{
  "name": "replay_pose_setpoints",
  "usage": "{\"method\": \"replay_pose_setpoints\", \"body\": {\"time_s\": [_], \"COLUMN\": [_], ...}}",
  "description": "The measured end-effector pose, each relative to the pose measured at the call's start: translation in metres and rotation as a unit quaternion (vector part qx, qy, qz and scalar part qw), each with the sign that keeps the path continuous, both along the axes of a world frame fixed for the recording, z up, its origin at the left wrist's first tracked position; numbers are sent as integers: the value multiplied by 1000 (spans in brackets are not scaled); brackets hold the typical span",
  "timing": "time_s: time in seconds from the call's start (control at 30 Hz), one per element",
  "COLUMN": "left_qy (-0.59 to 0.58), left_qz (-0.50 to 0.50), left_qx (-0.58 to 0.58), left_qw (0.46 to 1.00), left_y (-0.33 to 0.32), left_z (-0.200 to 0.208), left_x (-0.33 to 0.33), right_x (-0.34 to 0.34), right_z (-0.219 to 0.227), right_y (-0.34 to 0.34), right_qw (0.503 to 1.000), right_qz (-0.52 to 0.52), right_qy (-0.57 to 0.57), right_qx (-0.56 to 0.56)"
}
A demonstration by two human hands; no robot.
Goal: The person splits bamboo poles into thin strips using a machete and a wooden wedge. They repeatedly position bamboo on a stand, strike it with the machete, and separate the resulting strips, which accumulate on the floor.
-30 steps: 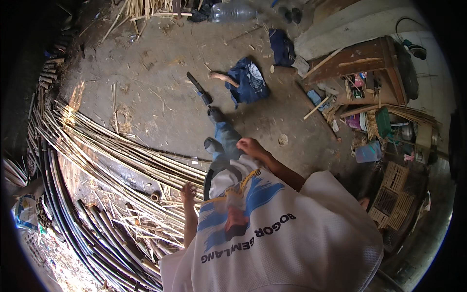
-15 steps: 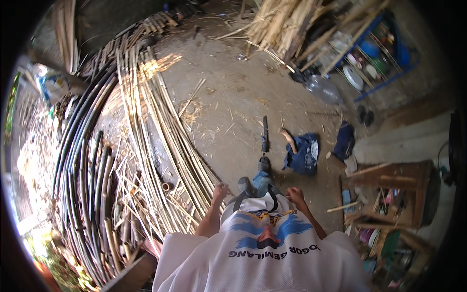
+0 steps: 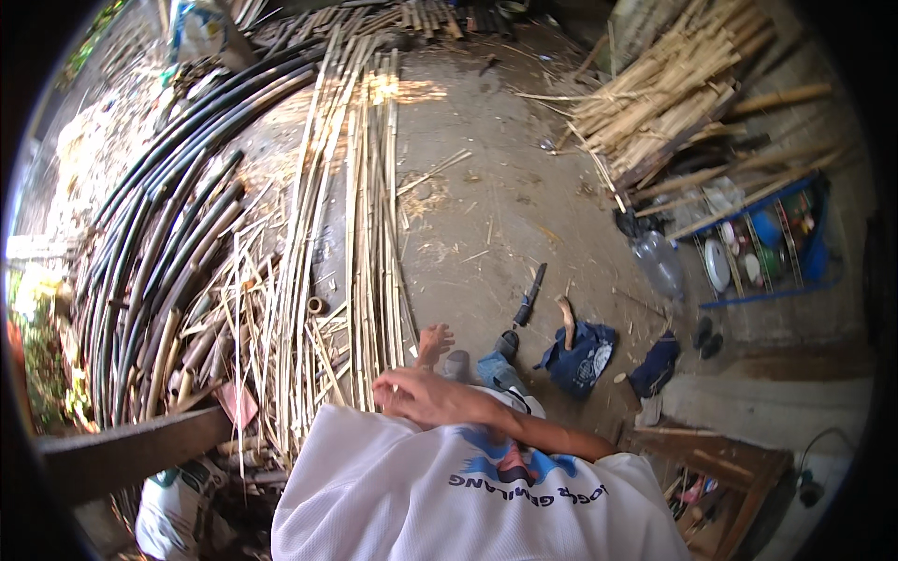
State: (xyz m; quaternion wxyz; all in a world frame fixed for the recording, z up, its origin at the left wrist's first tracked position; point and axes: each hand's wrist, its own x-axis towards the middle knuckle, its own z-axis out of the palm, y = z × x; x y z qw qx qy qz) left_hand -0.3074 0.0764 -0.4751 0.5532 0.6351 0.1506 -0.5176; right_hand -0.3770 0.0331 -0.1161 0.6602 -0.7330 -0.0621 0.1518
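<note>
My left hand [image 3: 433, 343] is held out in front of my body with its fingers apart and nothing in it. It is above the near end of the long, pale split bamboo strips [image 3: 363, 206] on the floor. My right arm crosses my white shirt [image 3: 468, 500], and my right hand [image 3: 416, 393] lies over my left forearm, fingers loosely bent. Whether it presses on the forearm is hard to see. Beyond my feet lies a dark, long-bladed knife [image 3: 530, 294]. To its right is a dark blue cloth [image 3: 582, 365] with a curved piece of wood [image 3: 567, 323] against it.
Dark bamboo poles [image 3: 150, 252] are heaped at the left, beside a wooden beam [image 3: 140, 453]. Pale split bamboo [image 3: 664, 103] is stacked at the far right, near a blue-framed rack [image 3: 762, 243] and a clear plastic bottle [image 3: 658, 262]. A wooden table [image 3: 739, 467] stands at the near right.
My right hand has swung leftward across my body onto my left forearm. My left hand's fingers have spread. The view has turned, shifting the bamboo strips and rack.
</note>
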Motion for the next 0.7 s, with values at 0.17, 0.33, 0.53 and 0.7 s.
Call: {"method": "replay_pose_setpoints", "body": {"time_s": [0.17,0.33,0.53,0.7], "left_qy": [30,41,3,-29], "left_qz": [46,85,136,84], "left_qx": [81,53,4,28], "left_qw": [995,994,991,996], "left_y": [44,70,56,73], "left_z": [-11,-50,0,1], "left_x": [-24,-15,5,5], "right_x": [-2,5,22,28], "right_z": [27,-26,44,3], "right_y": [12,45,48,74], "right_qw": [994,994,986,977], "right_qz": [85,85,161,184], "right_qy": [39,32,30,11], "right_qx": [60,-66,14,-109]}}
